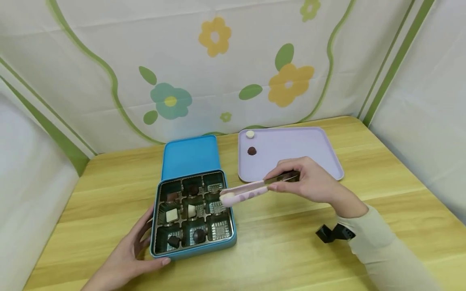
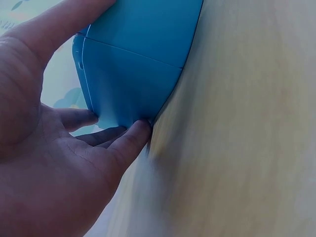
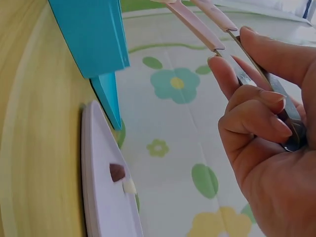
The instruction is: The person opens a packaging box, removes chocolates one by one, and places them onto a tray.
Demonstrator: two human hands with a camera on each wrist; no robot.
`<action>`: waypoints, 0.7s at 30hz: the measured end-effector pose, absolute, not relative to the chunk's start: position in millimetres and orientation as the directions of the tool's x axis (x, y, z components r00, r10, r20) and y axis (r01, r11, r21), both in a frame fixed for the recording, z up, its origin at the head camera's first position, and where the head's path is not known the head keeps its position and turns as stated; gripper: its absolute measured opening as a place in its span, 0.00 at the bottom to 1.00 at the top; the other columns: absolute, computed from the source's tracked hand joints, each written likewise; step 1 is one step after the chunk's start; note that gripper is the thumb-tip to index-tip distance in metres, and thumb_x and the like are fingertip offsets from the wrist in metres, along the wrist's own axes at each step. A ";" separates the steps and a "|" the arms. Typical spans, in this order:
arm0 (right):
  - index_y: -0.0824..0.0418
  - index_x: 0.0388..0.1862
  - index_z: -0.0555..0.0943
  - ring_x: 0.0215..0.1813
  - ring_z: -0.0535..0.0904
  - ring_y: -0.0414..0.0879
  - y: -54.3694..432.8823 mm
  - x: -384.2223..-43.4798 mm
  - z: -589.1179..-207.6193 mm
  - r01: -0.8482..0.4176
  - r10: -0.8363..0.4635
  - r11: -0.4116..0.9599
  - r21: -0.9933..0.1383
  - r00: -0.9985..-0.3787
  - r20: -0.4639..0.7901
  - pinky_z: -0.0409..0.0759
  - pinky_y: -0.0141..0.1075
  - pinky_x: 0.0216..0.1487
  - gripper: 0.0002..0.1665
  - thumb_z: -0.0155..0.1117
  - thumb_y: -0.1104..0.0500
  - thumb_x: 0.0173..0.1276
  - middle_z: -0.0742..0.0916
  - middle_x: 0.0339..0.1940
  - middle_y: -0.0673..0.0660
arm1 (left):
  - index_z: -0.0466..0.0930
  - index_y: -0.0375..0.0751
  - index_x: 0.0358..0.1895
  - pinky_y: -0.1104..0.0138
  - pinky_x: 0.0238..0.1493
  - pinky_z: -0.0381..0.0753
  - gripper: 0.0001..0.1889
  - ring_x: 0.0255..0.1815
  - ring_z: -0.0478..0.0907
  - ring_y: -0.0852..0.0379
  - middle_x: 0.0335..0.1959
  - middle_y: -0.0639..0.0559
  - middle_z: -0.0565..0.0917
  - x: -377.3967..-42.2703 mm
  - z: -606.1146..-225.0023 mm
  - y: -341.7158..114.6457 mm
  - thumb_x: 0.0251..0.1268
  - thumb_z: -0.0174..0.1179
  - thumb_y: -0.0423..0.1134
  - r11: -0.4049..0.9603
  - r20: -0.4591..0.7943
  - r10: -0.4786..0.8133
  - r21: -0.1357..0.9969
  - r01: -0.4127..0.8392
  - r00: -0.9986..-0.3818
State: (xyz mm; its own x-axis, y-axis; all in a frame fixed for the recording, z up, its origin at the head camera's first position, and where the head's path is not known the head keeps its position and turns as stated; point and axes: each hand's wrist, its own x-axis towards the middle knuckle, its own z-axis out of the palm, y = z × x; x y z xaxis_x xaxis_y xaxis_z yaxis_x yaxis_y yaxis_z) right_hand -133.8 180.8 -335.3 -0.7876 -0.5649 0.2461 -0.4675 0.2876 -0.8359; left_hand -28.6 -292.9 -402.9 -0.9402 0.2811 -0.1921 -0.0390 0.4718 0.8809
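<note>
My right hand (image 1: pixel 309 182) pinches a pair of tongs (image 1: pixel 247 193) with pink tips and metal handles, in the air over the right edge of a blue tin (image 1: pixel 196 252). A small cream-coloured piece shows between the tong tips. At the tin's front left corner my left hand (image 1: pixel 125 252) grips it, thumb on the front side and fingertips against the left side (image 2: pixel 128 74). Inside the tin, a divided tray holds white chocolates (image 1: pixel 172 215) and dark chocolates (image 1: pixel 199 235) in several compartments; the right-hand column shows bare bottoms.
A lilac tray (image 1: pixel 291 145) lies at the back right, with a white chocolate (image 1: pixel 250 134) and a brown chocolate (image 1: pixel 252 151) near its left edge. The blue lid (image 1: pixel 191 155) is behind the tin. A flowered cloth (image 1: pixel 225 72) hangs behind the wooden table (image 1: pixel 276 250).
</note>
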 end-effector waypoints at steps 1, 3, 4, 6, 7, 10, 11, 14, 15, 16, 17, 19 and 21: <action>0.52 0.47 0.94 0.27 0.75 0.39 186.0 -134.7 -335.2 -0.457 -0.549 0.297 -0.838 -0.800 0.242 0.76 0.31 0.26 0.11 0.77 0.65 0.70 0.90 0.34 0.48 | 0.34 0.67 0.90 0.82 0.66 0.70 0.67 0.86 0.51 0.24 0.90 0.36 0.49 -29.3 -403.1 -292.9 0.61 0.80 0.38 0.475 -0.189 0.282 0.879 -0.034 -0.940; 0.53 0.48 0.94 0.30 0.79 0.39 196.6 -136.8 -336.6 -0.415 -0.506 0.331 -0.848 -0.836 0.212 0.79 0.31 0.29 0.10 0.76 0.64 0.71 0.91 0.37 0.48 | 0.34 0.65 0.90 0.81 0.66 0.70 0.67 0.85 0.51 0.23 0.90 0.34 0.49 -30.5 -403.4 -293.0 0.61 0.80 0.38 0.486 -0.178 0.284 0.874 -0.019 -0.942; 0.53 0.49 0.94 0.31 0.80 0.39 201.7 -138.6 -338.2 -0.382 -0.477 0.352 -0.854 -0.859 0.188 0.81 0.32 0.30 0.10 0.76 0.63 0.71 0.92 0.38 0.47 | 0.34 0.64 0.90 0.81 0.66 0.71 0.67 0.85 0.51 0.22 0.89 0.33 0.49 -30.8 -403.6 -293.0 0.61 0.80 0.38 0.489 -0.173 0.286 0.872 -0.011 -0.943; 0.53 0.50 0.93 0.34 0.83 0.40 211.1 -143.2 -342.6 -0.303 -0.413 0.395 -0.867 -0.902 0.127 0.83 0.33 0.33 0.09 0.76 0.60 0.73 0.93 0.41 0.46 | 0.34 0.61 0.90 0.80 0.67 0.70 0.67 0.85 0.52 0.22 0.89 0.32 0.49 -30.9 -404.1 -292.8 0.60 0.81 0.37 0.491 -0.163 0.286 0.871 -0.002 -0.944; 0.54 0.51 0.93 0.37 0.86 0.41 215.3 -145.8 -345.8 -0.255 -0.375 0.410 -0.876 -0.922 0.092 0.85 0.34 0.35 0.10 0.75 0.58 0.73 0.93 0.43 0.46 | 0.34 0.60 0.91 0.80 0.67 0.70 0.68 0.85 0.52 0.22 0.89 0.32 0.50 -31.4 -404.0 -292.7 0.60 0.81 0.37 0.494 -0.160 0.285 0.869 0.002 -0.945; 0.56 0.54 0.92 0.44 0.89 0.44 225.1 -154.1 -355.9 -0.122 -0.278 0.440 -0.890 -0.961 -0.006 0.86 0.35 0.40 0.15 0.75 0.52 0.74 0.94 0.47 0.49 | 0.35 0.59 0.91 0.80 0.67 0.71 0.68 0.84 0.54 0.22 0.89 0.32 0.50 -31.6 -404.6 -291.6 0.59 0.81 0.37 0.492 -0.157 0.288 0.871 0.005 -0.945; 0.57 0.55 0.92 0.46 0.89 0.45 227.3 -156.7 -359.2 -0.087 -0.256 0.446 -0.891 -0.966 -0.034 0.86 0.35 0.41 0.16 0.75 0.50 0.74 0.94 0.47 0.50 | 0.35 0.58 0.91 0.80 0.66 0.72 0.68 0.84 0.54 0.22 0.89 0.32 0.50 -31.3 -405.0 -291.3 0.59 0.81 0.37 0.487 -0.159 0.289 0.873 0.002 -0.944; 0.58 0.57 0.91 0.50 0.90 0.44 230.7 -162.6 -367.4 -0.025 -0.211 0.472 -0.881 -0.974 -0.086 0.87 0.34 0.45 0.20 0.76 0.47 0.74 0.94 0.50 0.55 | 0.35 0.58 0.91 0.80 0.66 0.72 0.67 0.84 0.53 0.22 0.89 0.32 0.50 -30.1 -406.2 -290.6 0.60 0.81 0.37 0.474 -0.165 0.294 0.881 -0.007 -0.941; 0.57 0.57 0.91 0.50 0.90 0.44 231.1 -163.9 -369.3 -0.018 -0.201 0.485 -0.874 -0.975 -0.091 0.87 0.34 0.45 0.20 0.76 0.47 0.74 0.94 0.50 0.57 | 0.35 0.58 0.91 0.80 0.67 0.71 0.67 0.85 0.52 0.22 0.89 0.32 0.49 -29.8 -406.4 -290.6 0.60 0.81 0.37 0.470 -0.164 0.294 0.882 -0.007 -0.942; 0.57 0.57 0.91 0.49 0.90 0.44 231.0 -164.9 -370.7 -0.013 -0.194 0.495 -0.869 -0.976 -0.096 0.87 0.34 0.46 0.21 0.76 0.46 0.74 0.94 0.50 0.57 | 0.35 0.58 0.91 0.80 0.67 0.71 0.67 0.85 0.52 0.22 0.89 0.32 0.49 -29.6 -406.5 -290.8 0.60 0.81 0.37 0.470 -0.162 0.294 0.882 -0.005 -0.942; 0.57 0.57 0.91 0.49 0.90 0.43 230.7 -165.7 -371.9 -0.010 -0.188 0.504 -0.864 -0.977 -0.099 0.87 0.34 0.46 0.21 0.75 0.46 0.74 0.94 0.50 0.58 | 0.35 0.59 0.91 0.80 0.66 0.71 0.67 0.85 0.52 0.22 0.89 0.32 0.50 -29.6 -406.3 -291.2 0.60 0.81 0.37 0.472 -0.161 0.292 0.881 -0.004 -0.943; 0.57 0.56 0.92 0.49 0.89 0.43 229.3 -166.4 -372.6 -0.005 -0.180 0.520 -0.854 -0.978 -0.104 0.86 0.34 0.46 0.21 0.75 0.45 0.73 0.94 0.51 0.58 | 0.35 0.59 0.91 0.81 0.66 0.71 0.67 0.85 0.52 0.22 0.89 0.32 0.50 -29.8 -405.8 -292.0 0.60 0.80 0.37 0.479 -0.157 0.289 0.878 0.000 -0.944; 0.57 0.55 0.92 0.49 0.88 0.43 228.0 -166.8 -373.1 0.000 -0.176 0.531 -0.847 -0.978 -0.111 0.86 0.33 0.46 0.21 0.75 0.44 0.74 0.94 0.51 0.58 | 0.34 0.60 0.91 0.81 0.66 0.71 0.67 0.85 0.52 0.23 0.89 0.32 0.50 -30.1 -405.1 -292.7 0.60 0.80 0.37 0.482 -0.161 0.287 0.876 -0.002 -0.944</action>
State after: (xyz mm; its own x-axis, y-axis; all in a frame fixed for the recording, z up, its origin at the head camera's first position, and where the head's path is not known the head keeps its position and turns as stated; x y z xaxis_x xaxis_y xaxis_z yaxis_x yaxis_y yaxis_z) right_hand -166.8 228.0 -373.1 -0.9782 -0.1757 -0.1107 0.0005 0.5313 -0.8472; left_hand -30.1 -292.7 -405.1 -0.9442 0.2875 -0.1607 -0.0025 0.4817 0.8763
